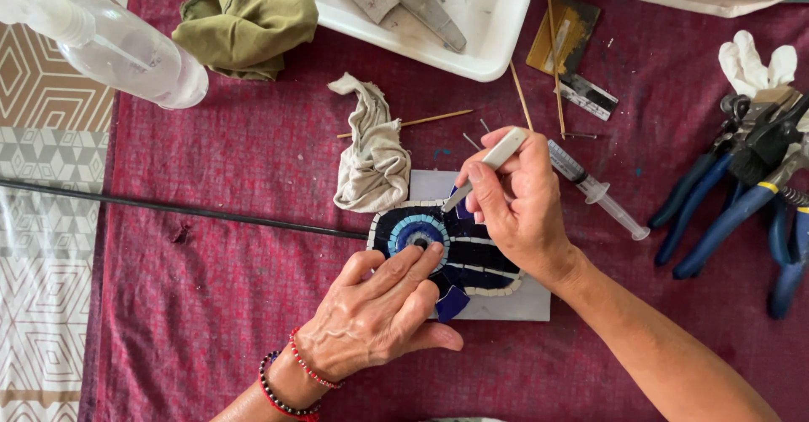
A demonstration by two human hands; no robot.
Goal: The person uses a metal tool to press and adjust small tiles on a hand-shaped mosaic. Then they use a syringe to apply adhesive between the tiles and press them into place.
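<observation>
A person's right hand point(518, 198) pinched a slim white-handled tool point(489, 165) in closed fingers, its tip angled down to the upper edge of a dark blue and white mosaic piece point(447, 249) that lay on a pale backing tile point(527, 304) at the centre of the bench point(211, 245), which was covered in a maroon cloth. The left hand point(379, 308), wearing beaded bracelets point(291, 380), held nothing; its fingers were extended flat, pressing on the mosaic beside the light blue concentric rings to steady it. A crumpled grey rag point(371, 156) lay touching the tile at eleven o'clock, a syringe point(594, 188) at two o'clock, blue-handled pliers point(742, 194) well apart at three o'clock, and a white tray point(480, 26) at twelve. A clear spray bottle point(126, 51) sat at ten o'clock. Judged from the grip, the work would go best with the bracing hand kept firm and clear of the tip, and with the tool held low and worked in short, light strokes along the joints so no small piece lifts.
</observation>
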